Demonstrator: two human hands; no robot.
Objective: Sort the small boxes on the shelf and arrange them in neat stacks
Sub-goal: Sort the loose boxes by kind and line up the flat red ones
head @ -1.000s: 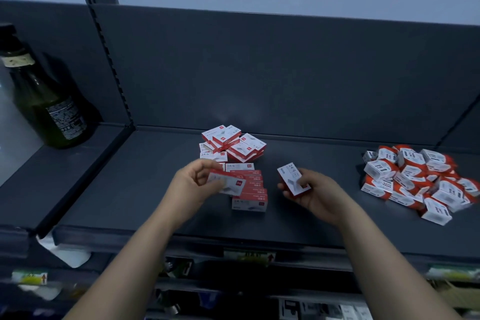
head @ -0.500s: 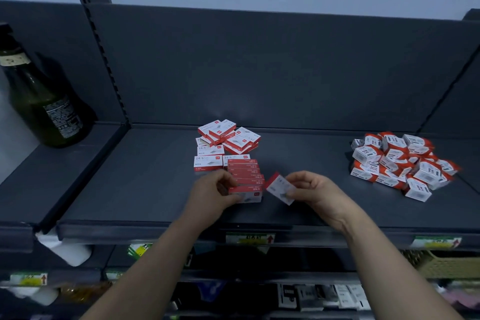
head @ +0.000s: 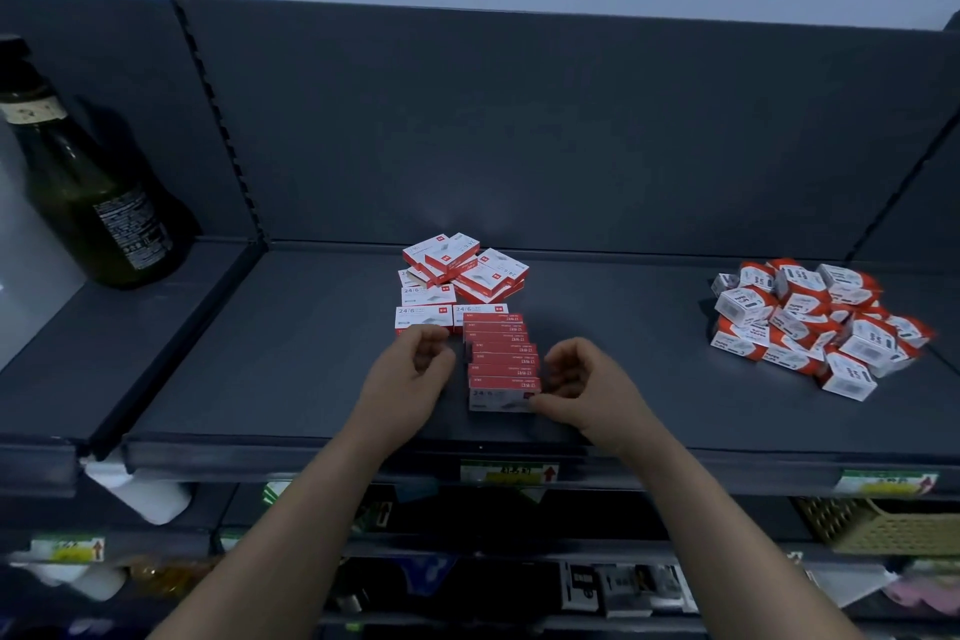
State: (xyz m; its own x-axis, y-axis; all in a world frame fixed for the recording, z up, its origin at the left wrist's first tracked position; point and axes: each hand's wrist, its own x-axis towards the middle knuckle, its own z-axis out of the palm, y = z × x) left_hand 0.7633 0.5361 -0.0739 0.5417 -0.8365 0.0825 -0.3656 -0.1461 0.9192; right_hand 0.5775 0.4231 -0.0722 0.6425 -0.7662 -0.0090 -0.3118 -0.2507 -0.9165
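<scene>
A row of small red-and-white boxes (head: 503,353) stands on edge in the middle of the dark shelf (head: 270,369). The front box (head: 498,400) shows its white face. My right hand (head: 582,379) pinches this front box at its right end, thumb at the lower corner and fingers curled beside the row. Just left of the row, my left hand (head: 410,374) hovers with its fingers loosely curled and holds nothing. Behind the row lies a loose pile of the same flat boxes (head: 467,270), with two flat boxes (head: 423,318) in front of it.
A heap of chunkier red-and-white boxes (head: 815,322) lies at the shelf's right. A dark green bottle (head: 98,203) stands on the neighbouring shelf at the left. Below the front edge are price labels (head: 509,473) and a woven basket (head: 883,528).
My right hand brought its box to the row's front end and set it there. My left hand's box now lies flat at the row's back left, and that hand has drawn back holding nothing.
</scene>
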